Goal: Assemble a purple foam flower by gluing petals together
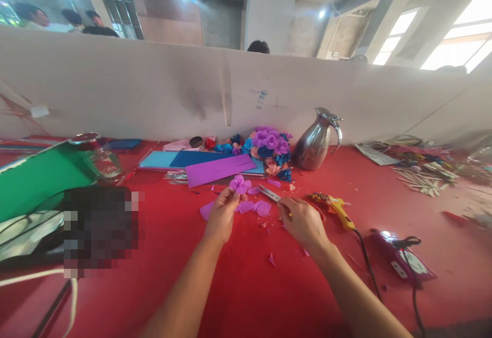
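Pinched upright in the fingers of my left hand (224, 210) is a purple paper flower (240, 185). My right hand (302, 220) is closed around a pair of scissors (269, 193), whose metal blades point left toward the flower. The scissors' handle is mostly hidden by my fingers. Loose purple paper petals (263, 208) lie on the red table (246, 287) beneath and between my hands. Behind the flower, a strip of purple paper (219, 170) rests on blue paper sheets (161, 159).
A heap of finished paper flowers (271, 143) sits by a metal jug (315, 141) at the back. Right of my hand lie a yellow glue gun (341, 214) and a purple box (407, 258) with cords. A glass jar (105, 161) and green sheet (46, 179) occupy the left.
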Tool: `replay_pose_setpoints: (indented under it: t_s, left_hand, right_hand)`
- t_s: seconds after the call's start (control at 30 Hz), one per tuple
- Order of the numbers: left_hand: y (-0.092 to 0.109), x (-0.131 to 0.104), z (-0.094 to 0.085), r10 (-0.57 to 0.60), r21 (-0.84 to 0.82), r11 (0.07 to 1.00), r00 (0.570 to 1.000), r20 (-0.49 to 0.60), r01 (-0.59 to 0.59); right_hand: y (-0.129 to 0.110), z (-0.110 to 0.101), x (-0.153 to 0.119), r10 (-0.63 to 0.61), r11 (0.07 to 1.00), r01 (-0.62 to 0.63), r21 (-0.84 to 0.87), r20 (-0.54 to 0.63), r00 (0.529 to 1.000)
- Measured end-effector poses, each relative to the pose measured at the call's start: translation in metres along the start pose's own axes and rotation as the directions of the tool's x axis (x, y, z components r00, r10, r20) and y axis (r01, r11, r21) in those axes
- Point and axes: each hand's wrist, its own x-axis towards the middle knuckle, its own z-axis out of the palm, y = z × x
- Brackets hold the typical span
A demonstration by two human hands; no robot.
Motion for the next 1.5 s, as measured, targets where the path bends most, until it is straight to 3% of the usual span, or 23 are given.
replay_pose_setpoints:
  t_s: [0.07, 0.2, 0.33, 0.43, 0.5, 0.63, 0.77, 1.0, 1.17, 1.4, 1.5]
  left_hand:
    - [0.002, -0.002, 0.003, 0.003, 0.003, 1.000, 1.000, 0.000, -0.003]
    - [0.009, -0.004, 0.008, -0.048, -0.037, 0.998, 0.998, -0.039, 0.047]
    - [0.015, -0.002, 0.006, -0.027, -0.066, 0.998, 0.993, -0.116, 0.020]
    - [0.018, 0.001, 0.002, 0.015, -0.009, 1.000, 0.988, -0.153, -0.016]
    - [0.018, 0.001, 0.000, 0.058, 0.060, 0.997, 0.989, -0.136, -0.050]
    - [0.017, 0.002, -0.003, 0.095, 0.162, 0.984, 0.990, -0.105, -0.078]
    - [0.016, 0.004, -0.005, 0.080, 0.196, 0.979, 0.986, -0.149, -0.050]
    - [0.008, 0.001, -0.005, -0.027, 0.391, 0.914, 0.977, -0.212, 0.110]
    - [-0.004, 0.002, -0.008, -0.009, 0.435, 0.894, 0.974, -0.228, 0.110]
    - [-0.002, -0.001, -0.002, -0.092, 0.412, 0.893, 0.969, -0.228, 0.182]
    - [-0.003, -0.003, 0.001, -0.128, 0.451, 0.868, 0.971, -0.202, 0.208]
  right_hand:
    - [-0.011, 0.003, 0.000, -0.045, 0.990, 0.045, 0.135, 0.000, 0.999]
    - [-0.022, 0.005, 0.015, -0.169, 0.941, 0.209, 0.267, -0.165, 0.972]
    - [-0.013, 0.010, 0.030, 0.021, 0.917, 0.051, 0.396, -0.175, 0.984]
    - [-0.003, 0.023, 0.028, 0.016, 0.935, 0.045, 0.352, -0.168, 0.986]
    - [-0.002, 0.032, 0.024, -0.027, 0.954, 0.055, 0.295, -0.098, 0.995]
    - [-0.018, 0.044, 0.024, -0.030, 0.985, 0.029, 0.169, 0.004, 1.000]
    - [-0.035, 0.054, 0.032, -0.004, 0.996, 0.000, 0.090, 0.043, 0.999]
    - [-0.030, 0.061, 0.032, 0.039, 0.977, -0.048, 0.207, 0.049, 0.998]
    - [-0.033, 0.062, 0.032, -0.019, 0.988, 0.014, 0.154, 0.028, 0.999]
    - [-0.030, 0.056, 0.027, 0.003, 0.883, 0.024, 0.469, -0.058, 0.998]
    - [-0.029, 0.057, 0.027, 0.016, 0.905, 0.004, 0.426, -0.042, 0.999]
